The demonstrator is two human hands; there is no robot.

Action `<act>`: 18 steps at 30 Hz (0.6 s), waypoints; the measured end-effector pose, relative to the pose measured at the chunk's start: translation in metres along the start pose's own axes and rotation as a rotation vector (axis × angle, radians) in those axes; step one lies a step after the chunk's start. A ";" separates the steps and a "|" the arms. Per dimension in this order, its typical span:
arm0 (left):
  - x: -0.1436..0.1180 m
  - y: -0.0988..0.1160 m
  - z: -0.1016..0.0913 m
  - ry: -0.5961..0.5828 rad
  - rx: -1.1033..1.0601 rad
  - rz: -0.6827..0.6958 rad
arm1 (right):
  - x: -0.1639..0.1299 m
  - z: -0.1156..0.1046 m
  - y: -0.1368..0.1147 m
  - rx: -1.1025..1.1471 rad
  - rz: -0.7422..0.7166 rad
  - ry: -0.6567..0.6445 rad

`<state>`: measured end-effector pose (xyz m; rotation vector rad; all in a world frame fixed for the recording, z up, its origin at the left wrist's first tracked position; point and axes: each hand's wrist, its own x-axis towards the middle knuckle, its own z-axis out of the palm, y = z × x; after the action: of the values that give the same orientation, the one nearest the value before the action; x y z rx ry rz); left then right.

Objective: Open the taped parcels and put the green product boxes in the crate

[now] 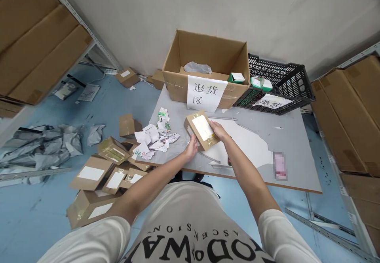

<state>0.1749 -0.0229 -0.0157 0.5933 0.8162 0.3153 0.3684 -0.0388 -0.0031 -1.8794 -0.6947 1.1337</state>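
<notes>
You hold a small cardboard box (202, 131) at frame centre.
Fingers of both your left hand (191, 147) and right hand (219, 130) grip it; its long axis runs upper left to lower right.

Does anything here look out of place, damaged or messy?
Yes. The table surface is peeling near both hands, torn paper scraps litter its left edge, and small boxes and grey mailer bags lie strewn over the floor.

Two hands, left (191, 147) and right (219, 130), one small box (201, 130) held, one big open box (206, 71), one black crate (277, 82), one table (291, 144), two paper signs (204, 92), about seven small boxes on the floor (101, 176).
</notes>
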 end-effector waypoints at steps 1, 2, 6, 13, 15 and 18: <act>-0.005 -0.009 0.005 0.020 -0.014 0.016 | 0.004 0.000 -0.002 -0.063 -0.006 -0.019; -0.008 -0.017 0.009 0.032 -0.029 0.025 | 0.008 0.000 -0.004 -0.126 -0.012 -0.039; -0.014 -0.042 0.021 0.022 -0.062 -0.003 | 0.016 0.005 -0.012 -0.340 -0.079 -0.119; -0.010 -0.054 0.021 -0.001 -0.038 -0.048 | 0.022 0.008 -0.013 -0.415 -0.168 -0.171; -0.011 -0.053 0.020 0.002 -0.023 -0.060 | 0.023 0.006 -0.011 -0.409 -0.185 -0.186; -0.012 -0.052 0.019 -0.002 -0.012 -0.062 | 0.025 0.004 -0.008 -0.386 -0.189 -0.193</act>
<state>0.1834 -0.0769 -0.0295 0.5558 0.8287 0.2625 0.3753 -0.0139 -0.0085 -1.9786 -1.2475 1.1253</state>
